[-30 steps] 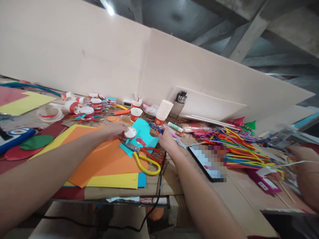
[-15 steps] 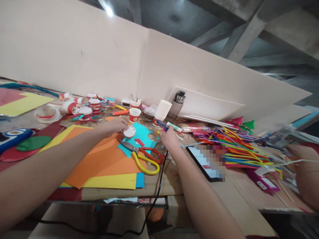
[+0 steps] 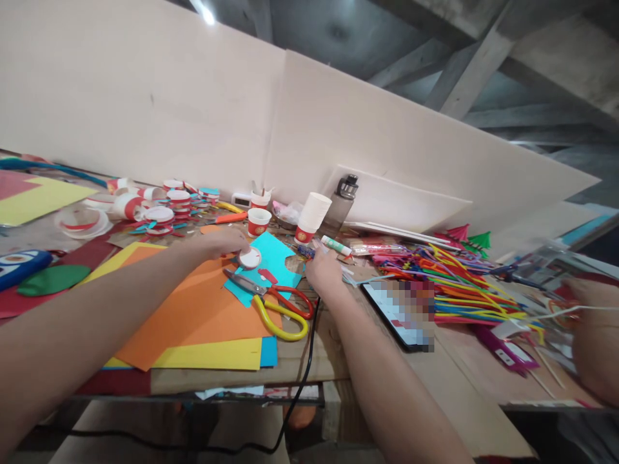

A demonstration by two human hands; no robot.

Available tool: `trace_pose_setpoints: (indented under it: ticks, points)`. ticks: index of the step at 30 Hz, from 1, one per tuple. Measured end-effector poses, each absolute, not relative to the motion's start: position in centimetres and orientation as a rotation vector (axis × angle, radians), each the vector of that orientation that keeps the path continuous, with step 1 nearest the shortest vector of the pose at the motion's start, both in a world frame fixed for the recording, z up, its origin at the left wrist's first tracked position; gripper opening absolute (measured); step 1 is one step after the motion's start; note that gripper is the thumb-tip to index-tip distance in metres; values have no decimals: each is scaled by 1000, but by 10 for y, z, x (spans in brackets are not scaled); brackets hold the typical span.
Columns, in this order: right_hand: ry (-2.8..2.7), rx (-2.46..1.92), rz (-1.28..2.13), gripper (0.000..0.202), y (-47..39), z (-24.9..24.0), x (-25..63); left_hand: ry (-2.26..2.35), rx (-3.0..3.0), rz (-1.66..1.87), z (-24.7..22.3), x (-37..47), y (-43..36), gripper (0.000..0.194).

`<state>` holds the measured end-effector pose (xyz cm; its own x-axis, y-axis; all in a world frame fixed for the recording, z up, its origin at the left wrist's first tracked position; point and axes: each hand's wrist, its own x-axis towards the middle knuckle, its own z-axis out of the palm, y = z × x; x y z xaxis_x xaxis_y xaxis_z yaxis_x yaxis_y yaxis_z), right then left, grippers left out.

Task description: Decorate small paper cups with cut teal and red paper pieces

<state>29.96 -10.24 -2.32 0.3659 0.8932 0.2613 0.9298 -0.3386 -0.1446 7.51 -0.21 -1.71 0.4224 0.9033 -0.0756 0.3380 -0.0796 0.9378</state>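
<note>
Between the fingers of my left hand (image 3: 229,245) is a small round white paper-cup piece (image 3: 249,259), its flat side up. It is over a cut sheet of turquoise paper (image 3: 271,251). My right hand (image 3: 324,272) grips a dark blue glue gun (image 3: 304,252), mostly hidden by the fingers, with a black cord (image 3: 314,335) running down over the table edge. Scissors (image 3: 264,293) with one yellow and one red handle lie open below the cup piece. A small red scrap (image 3: 267,276) rests on the turquoise paper.
Sheets of orange paper (image 3: 193,316) lie near the front. Behind stand a paper cup (image 3: 258,222), a stack of cups (image 3: 313,216) and a bottle (image 3: 341,205). Rightward are a glue stick (image 3: 336,245), a phone (image 3: 391,316), pipe cleaners (image 3: 464,283) and another person's arm (image 3: 597,335).
My right hand has shifted slightly left and down, and the glue gun now points lower, beside the cup stack's base. My left hand still holds the cup piece. The view has shifted slightly.
</note>
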Motion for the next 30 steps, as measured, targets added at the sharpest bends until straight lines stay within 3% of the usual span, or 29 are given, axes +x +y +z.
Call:
trace_pose_setpoints:
  ticks: [4,13,23,27,30]
  points:
    - [-1689,-2125,-327,34,-99,-20,293,941,1589,551,-16,68,-1,14]
    - [-1548,-1819,353,44,-61,-24,296,848,1618,629,-19,62,-2,26]
    - [-1270,-1563,679,13,-57,-21,295,845,1567,631,-18,60,-8,39]
    - [-1154,-1487,765,16,-60,-16,295,814,1554,641,-20,60,-8,42]
    - [-1107,-1481,797,30,-62,-17,293,810,1551,643,-22,59,-6,44]
